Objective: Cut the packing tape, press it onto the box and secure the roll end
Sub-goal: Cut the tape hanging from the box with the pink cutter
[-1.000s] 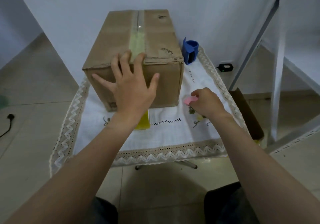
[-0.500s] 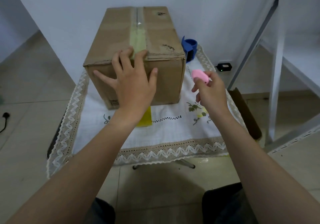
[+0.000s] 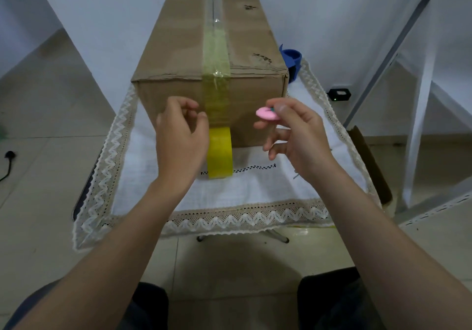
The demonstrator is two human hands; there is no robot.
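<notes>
A brown cardboard box [image 3: 178, 48] stands on the cloth-covered table [image 3: 255, 189]. A strip of yellowish packing tape [image 3: 215, 56] runs along its top seam and down the near face to the yellow tape roll [image 3: 220, 154], which hangs against the box front. My left hand [image 3: 180, 135] hovers just left of the tape on the near face, fingers loosely curled, holding nothing. To the right of the tape, my right hand [image 3: 293, 135] pinches a small pink cutter [image 3: 267, 114] between thumb and forefinger.
A blue tape dispenser [image 3: 291, 61] stands behind the box's right corner. A small black device [image 3: 338, 94] lies on the floor by the wall. A brown cardboard piece [image 3: 370, 161] leans at the table's right edge, beside white metal frame legs [image 3: 419, 100]. A black cable [image 3: 9, 161] lies far left.
My left hand came off the box's top edge and dropped to the near face beside the tape. My right hand picked the pink cutter up from the cloth and brought it towards the tape.
</notes>
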